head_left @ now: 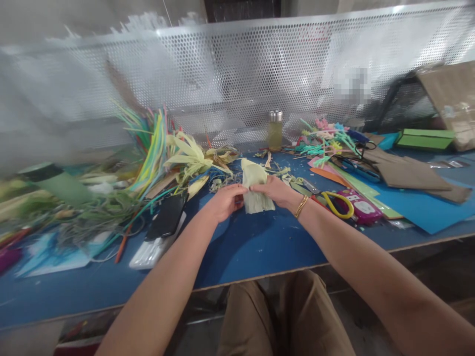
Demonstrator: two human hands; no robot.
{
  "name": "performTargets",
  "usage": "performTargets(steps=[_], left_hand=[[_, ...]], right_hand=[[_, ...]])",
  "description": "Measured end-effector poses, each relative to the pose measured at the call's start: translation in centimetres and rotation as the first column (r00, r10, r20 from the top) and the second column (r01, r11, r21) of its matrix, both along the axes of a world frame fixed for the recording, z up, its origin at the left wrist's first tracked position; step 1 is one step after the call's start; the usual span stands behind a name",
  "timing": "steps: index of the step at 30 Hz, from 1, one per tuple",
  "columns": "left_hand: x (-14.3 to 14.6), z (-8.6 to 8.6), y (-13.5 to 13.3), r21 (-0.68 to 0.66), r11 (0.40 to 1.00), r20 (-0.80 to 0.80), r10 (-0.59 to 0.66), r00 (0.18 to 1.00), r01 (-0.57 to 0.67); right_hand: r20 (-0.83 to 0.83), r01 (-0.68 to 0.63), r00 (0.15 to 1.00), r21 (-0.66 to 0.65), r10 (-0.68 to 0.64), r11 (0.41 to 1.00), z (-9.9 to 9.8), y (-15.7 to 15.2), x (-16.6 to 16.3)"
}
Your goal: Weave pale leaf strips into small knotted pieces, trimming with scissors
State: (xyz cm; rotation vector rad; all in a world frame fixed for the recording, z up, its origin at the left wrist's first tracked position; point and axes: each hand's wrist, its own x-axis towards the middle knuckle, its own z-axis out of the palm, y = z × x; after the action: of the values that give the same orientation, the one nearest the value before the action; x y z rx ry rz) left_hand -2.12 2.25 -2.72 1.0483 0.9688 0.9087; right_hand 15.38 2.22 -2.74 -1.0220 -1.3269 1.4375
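A pale green, ribbed corn husk (256, 198) stands between my hands above the middle of the blue table, its upper end rounded over and its lower edge ragged. My left hand (230, 199) pinches its left side, fingers curled. From the right, my right hand (273, 190) grips the husk with the thumb across its front; the other fingers are partly hidden behind it. Just beyond my hands lie a pale yellow husk bunch (191, 155) and curled scraps. Yellow-handled scissors (339, 203) rest right of my right wrist.
Left are a black phone (166, 217), colourful pipe cleaners (154, 153) and tangled green strands (100, 212). A jar of yellowish liquid (275, 133) stands at the back before a perforated metal panel (245, 74). Rightward lie a purple case (361, 206), blue paper (426, 210) and brown card (411, 173).
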Motion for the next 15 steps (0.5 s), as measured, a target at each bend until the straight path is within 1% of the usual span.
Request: performTargets(steps=[2,4,6,8,12,13,15], left_hand=[[0.13,0.12,-0.21,-0.042,0.998,0.054,-0.039,0.998,0.042],[0.34,0.11,-0.39,-0.043,0.997,0.055,-0.056,0.997,0.058],[0.58,0.01,-0.5,-0.011,0.999,0.03,-0.037,0.999,0.038],[0.77,-0.03,-0.52,0.019,1.0,0.017,0.007,1.0,-0.007],[0.64,0.34,-0.44,0.037,0.996,0.085,0.082,0.993,-0.086],[0.52,0.49,-0.42,0.033,0.996,0.108,0.082,0.991,-0.086],[0.25,0.72,-0.43,0.008,0.999,0.13,0.03,0.991,-0.032]], right_hand=[[-0.011,-0.012,1.0,0.017,0.012,1.0,-0.06,-0.09,-0.06],[-0.034,-0.032,0.999,0.02,0.033,0.999,-0.11,-0.19,-0.17],[-0.058,-0.044,0.997,0.013,0.045,0.999,-0.08,-0.3,-0.27],[-0.076,-0.044,0.996,0.014,0.045,0.999,0.03,-0.34,-0.29],[-0.049,-0.024,0.998,0.043,0.026,0.999,0.2,-0.08,-0.05],[-0.033,-0.017,0.999,0.036,0.019,0.999,0.18,0.03,0.03],[-0.011,-0.001,1.0,0.01,0.001,1.0,0.07,0.19,0.13]])
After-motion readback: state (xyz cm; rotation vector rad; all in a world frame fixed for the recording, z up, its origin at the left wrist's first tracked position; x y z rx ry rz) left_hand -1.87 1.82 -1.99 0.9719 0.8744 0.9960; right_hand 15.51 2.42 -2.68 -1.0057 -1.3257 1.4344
